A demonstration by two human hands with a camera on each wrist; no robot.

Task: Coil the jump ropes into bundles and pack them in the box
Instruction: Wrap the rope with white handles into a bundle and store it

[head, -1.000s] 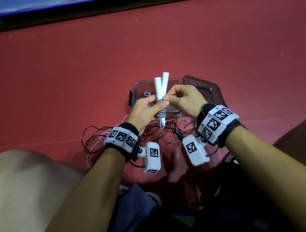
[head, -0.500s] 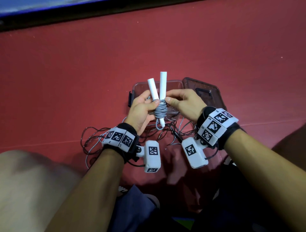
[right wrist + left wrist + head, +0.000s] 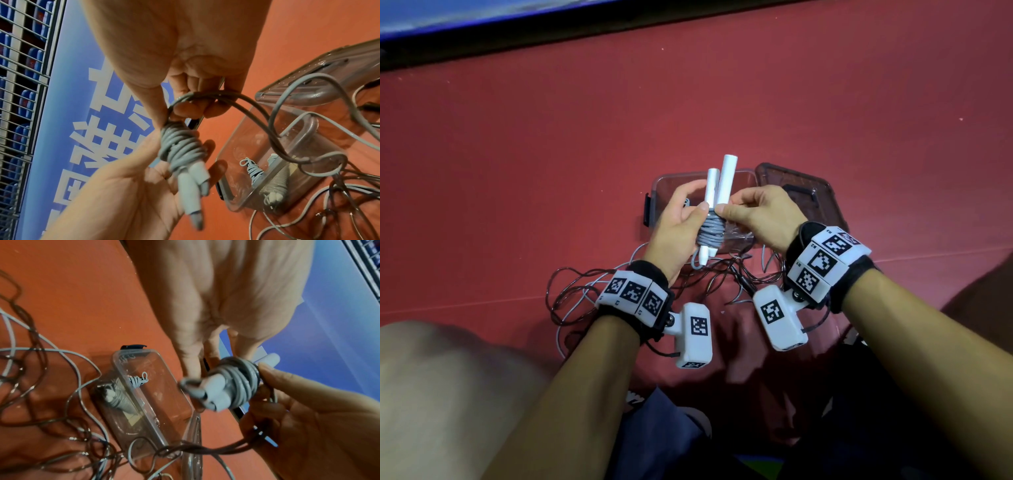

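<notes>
A jump rope with two white handles [image 3: 719, 186] and grey cord coiled round them [image 3: 710, 231] is held upright over the clear plastic box [image 3: 654, 192]. My left hand [image 3: 681, 222] grips the handles, thumb on the top of the coil [image 3: 238, 381]. My right hand [image 3: 760, 214] pinches the grey cord [image 3: 205, 95] just above the coil [image 3: 180, 146] and holds a loop of it. Inside the box [image 3: 148, 395] lies another coiled bundle [image 3: 273, 186]. The fingers behind the handles are hidden.
The box's dark lid [image 3: 801, 192] lies open to the right. Loose brown and grey ropes [image 3: 578, 291] sprawl in a tangle on the red floor between box and knees. A knee [image 3: 441, 387] fills the lower left. A blue banner [image 3: 482, 17] borders the floor at the far edge.
The coil round the handles has grown by more turns. My right hand has circled back to the top of the coil, and the handles stand closer together than before.
</notes>
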